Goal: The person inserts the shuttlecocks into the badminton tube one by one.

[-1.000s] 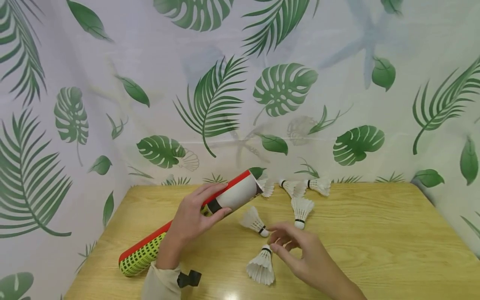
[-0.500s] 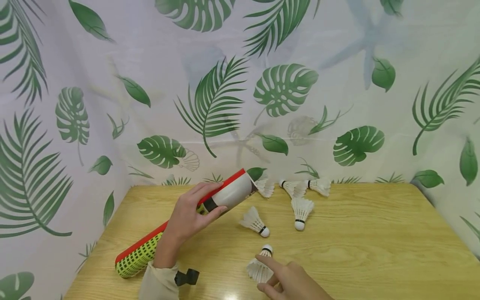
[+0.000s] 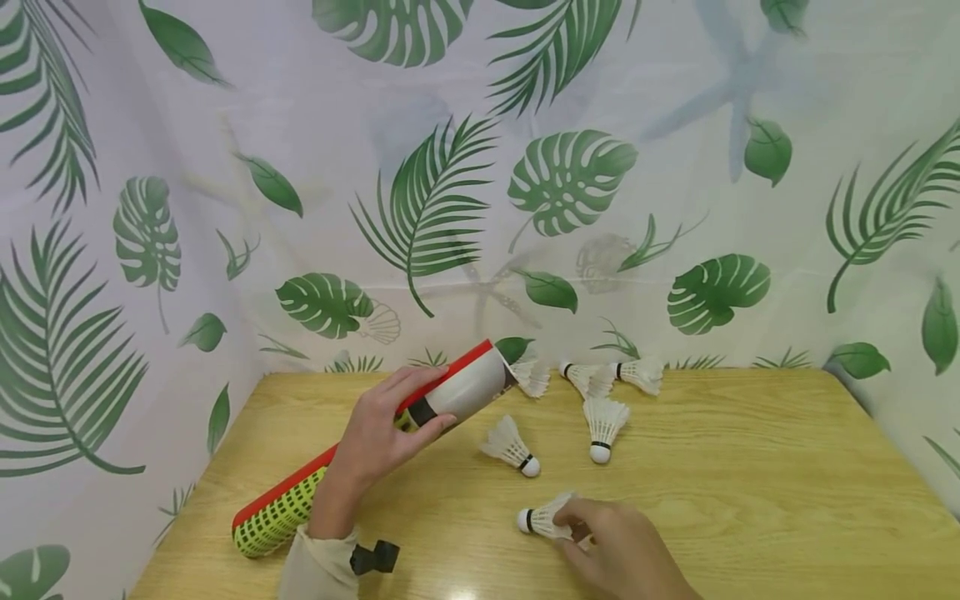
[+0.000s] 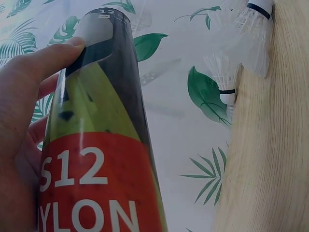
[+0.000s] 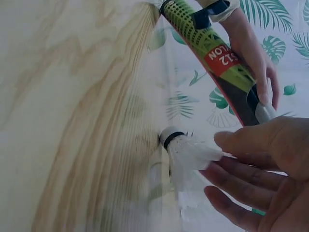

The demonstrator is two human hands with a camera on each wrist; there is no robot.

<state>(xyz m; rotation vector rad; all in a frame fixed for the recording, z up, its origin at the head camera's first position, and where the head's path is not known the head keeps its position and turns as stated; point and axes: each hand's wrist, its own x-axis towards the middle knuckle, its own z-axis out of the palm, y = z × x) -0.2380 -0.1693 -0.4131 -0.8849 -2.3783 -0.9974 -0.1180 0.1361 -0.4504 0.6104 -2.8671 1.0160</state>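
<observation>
My left hand (image 3: 378,433) grips a red, black and yellow-green shuttlecock tube (image 4: 104,145) near its upper end. The tube slants, its silver-grey end raised toward the right and its far end low at the left. My right hand (image 3: 618,542) pinches the feather skirt of a white shuttlecock (image 3: 542,518) between thumb and fingers, cork pointing left. In the right wrist view that shuttlecock (image 5: 186,152) is low over the wood; whether it touches is unclear. Another shuttlecock (image 3: 512,447) lies just beyond, between the tube and my right hand.
At the back of the wooden table (image 3: 750,475) lie several shuttlecocks, one (image 3: 604,427) in front of a pair (image 3: 637,375). One more (image 3: 531,377) is partly hidden behind the tube's raised end. Leaf-print cloth (image 3: 450,208) hangs behind and at the left.
My right hand drew back toward the near edge, then took the nearest shuttlecock by its skirt and turned its cork from pointing away to pointing left. The tube shifted slightly left.
</observation>
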